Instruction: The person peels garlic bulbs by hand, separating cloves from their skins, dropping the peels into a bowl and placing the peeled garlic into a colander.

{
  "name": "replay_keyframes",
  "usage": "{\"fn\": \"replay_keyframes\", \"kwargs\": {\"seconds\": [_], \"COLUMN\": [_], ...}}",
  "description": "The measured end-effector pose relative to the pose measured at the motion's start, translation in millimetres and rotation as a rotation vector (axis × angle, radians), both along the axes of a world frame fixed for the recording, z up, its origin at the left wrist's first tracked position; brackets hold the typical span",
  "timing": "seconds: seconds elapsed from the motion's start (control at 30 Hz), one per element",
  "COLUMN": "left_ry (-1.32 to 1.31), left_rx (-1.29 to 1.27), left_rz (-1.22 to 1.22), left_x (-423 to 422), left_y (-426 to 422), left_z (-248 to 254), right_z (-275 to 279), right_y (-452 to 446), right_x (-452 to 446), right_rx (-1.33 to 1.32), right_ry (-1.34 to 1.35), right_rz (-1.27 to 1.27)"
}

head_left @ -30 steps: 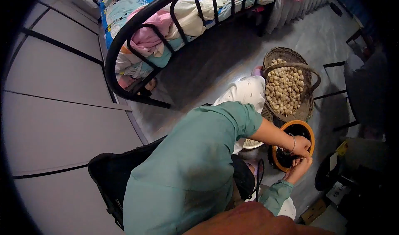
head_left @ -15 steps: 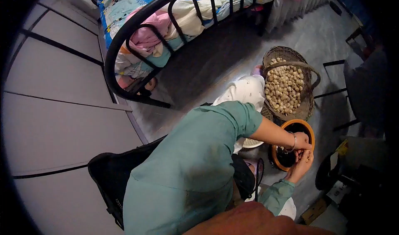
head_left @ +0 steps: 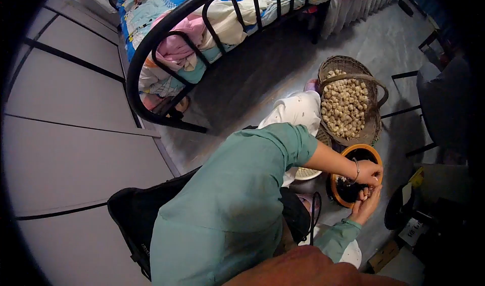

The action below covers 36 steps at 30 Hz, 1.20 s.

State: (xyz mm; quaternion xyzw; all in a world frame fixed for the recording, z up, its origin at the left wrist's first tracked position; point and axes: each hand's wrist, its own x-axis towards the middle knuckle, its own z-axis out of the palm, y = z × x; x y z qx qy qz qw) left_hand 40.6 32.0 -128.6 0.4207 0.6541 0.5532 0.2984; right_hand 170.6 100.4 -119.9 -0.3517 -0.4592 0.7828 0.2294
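Note:
My left hand (head_left: 370, 173), with a bracelet at the wrist, is closed over the right side of an orange-rimmed dark tub (head_left: 340, 201). A small pale bit shows at its fingertips, too small to name. Just below it, my right hand (head_left: 368, 204) is cupped with curled fingers at the tub's lower right rim. What lies in its palm is too small to make out. Pale scraps show inside the tub. Beyond the tub stands a wicker basket (head_left: 379, 122) with an arched handle, holding many garlic bulbs (head_left: 345, 106).
A pale woven tray (head_left: 307, 174) is partly hidden beside the tub. A black metal bed frame (head_left: 132, 84) with bedding stands at the upper left. On the right are a dark chair (head_left: 444, 99) and a cardboard box (head_left: 383, 257). Part of a person shows on the bed.
My hands have parted slightly at the tub's rim. My left hand has curled in more, and my right hand has turned so its fingers and palm show more.

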Motion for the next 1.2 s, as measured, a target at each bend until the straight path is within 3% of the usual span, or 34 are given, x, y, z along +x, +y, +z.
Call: {"fn": "replay_keyframes", "kwargs": {"seconds": [0.17, 0.27, 0.33, 0.37, 0.43, 0.47, 0.5, 0.53, 0.57, 0.6, 0.63, 0.67, 0.73, 0.87, 0.97, 1.2], "left_ry": [0.161, 0.235, 0.228, 0.183, -0.006, 0.028, -0.336, -0.304, -0.228, -0.289, -0.297, -0.321, -0.38, -0.563, -0.593, -0.437], "left_rx": [0.152, 0.211, 0.099, 0.017, 0.028, 0.014, -0.07, -0.109, -0.11, -0.228, -0.235, -0.193, -0.19, -0.187, -0.195, -0.297], "left_rz": [-0.071, -0.097, -0.151, -0.202, -0.145, -0.144, -0.231, -0.268, -0.237, -0.374, -0.405, -0.391, -0.465, -0.397, -0.377, -0.378], "left_x": [-1, 1, 1, -5, 8, -6, -8, 4, -15, -32, -13, -19, -10, -8, -14, -12], "left_y": [3, 7, 11, 0, 15, 7, 27, 31, 4, 27, 39, 7, 6, 34, 1, 4], "left_z": [-3, -11, -13, 4, -12, -8, -29, -28, 2, -53, -68, -2, 1, -60, 0, 5], "right_z": [21, 29, 36, 28, 40, 39, 29, 2, -30, -41, -14, 7, -88, -19, 14, 15], "right_y": [-11, -15, -16, -13, -17, -18, 2, 19, 14, 20, 9, -3, 48, 23, -6, -11], "right_x": [-3, -5, -3, -4, 7, -9, 7, 19, -2, -1, 13, 2, 14, 18, 1, -1], "right_rx": [-0.177, -0.081, 0.05, 0.06, 0.133, 0.184, 0.238, 0.274, 0.386, 0.523, 0.522, 0.518, 0.865, 1.04, 1.048, 1.152], "right_ry": [0.116, 0.043, -0.078, -0.08, -0.119, -0.121, -0.212, -0.295, -0.216, -0.176, -0.228, -0.263, -0.213, -0.407, -0.386, -0.408], "right_rz": [0.074, 0.11, 0.072, 0.055, 0.015, 0.051, 0.02, -0.005, 0.026, 0.02, 0.014, 0.008, 0.111, 0.088, 0.082, 0.121]}}
